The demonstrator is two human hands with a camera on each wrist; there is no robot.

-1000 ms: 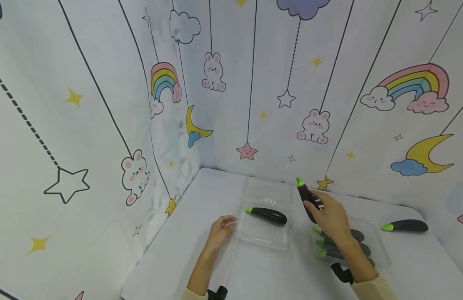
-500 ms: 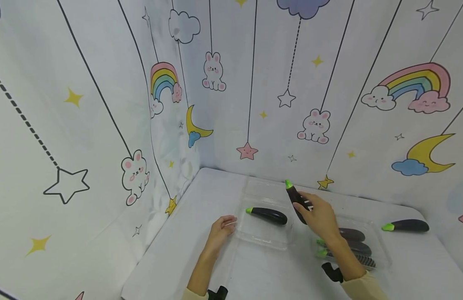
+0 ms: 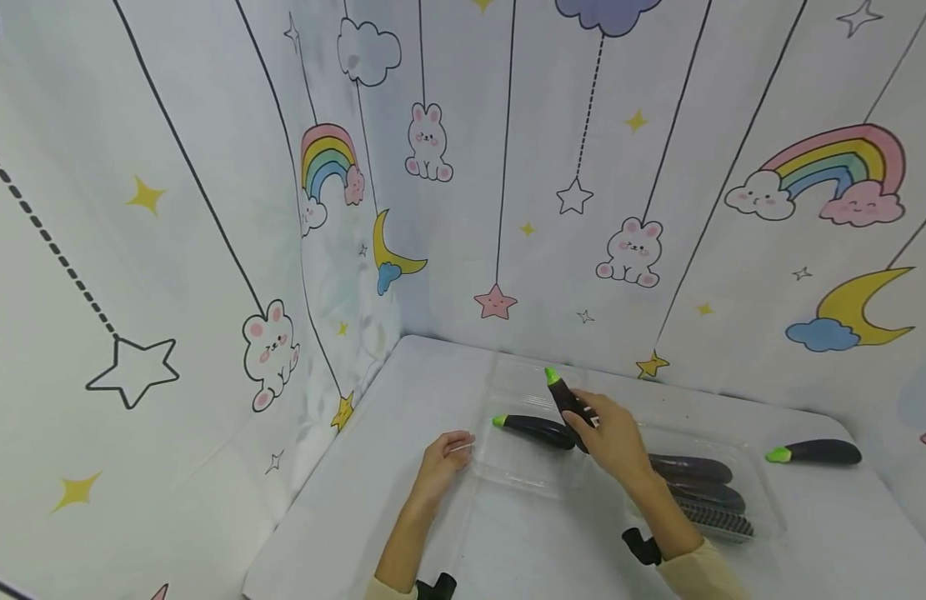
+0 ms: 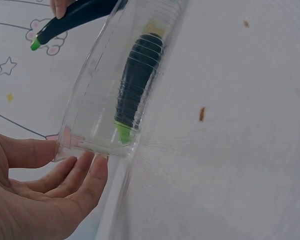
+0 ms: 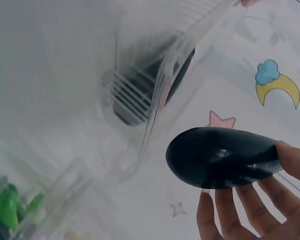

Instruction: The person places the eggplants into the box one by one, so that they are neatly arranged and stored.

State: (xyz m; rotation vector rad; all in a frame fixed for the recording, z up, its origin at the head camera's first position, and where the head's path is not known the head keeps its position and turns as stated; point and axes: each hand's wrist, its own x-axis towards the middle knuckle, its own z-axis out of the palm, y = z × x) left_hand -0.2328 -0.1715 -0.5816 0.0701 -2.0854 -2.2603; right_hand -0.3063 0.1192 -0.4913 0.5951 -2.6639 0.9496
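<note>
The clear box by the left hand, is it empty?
Not empty: one dark eggplant lies in the clear box, seen through its wall in the left-wrist view.

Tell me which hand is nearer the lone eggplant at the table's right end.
Right. The right hand, holding another eggplant, is left of the lone eggplant; the left hand is farther left, at the left edge of the left tray.

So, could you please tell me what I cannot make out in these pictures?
- Head: green ends of the boxed eggplants, hidden by the right arm.
- Left wrist: most of the right hand, cut off by the top edge.
- Right wrist: green end of the held eggplant, lost at the hand and right edge.
- Right wrist, bottom left: boxed eggplants, blurred and cut off.
</note>
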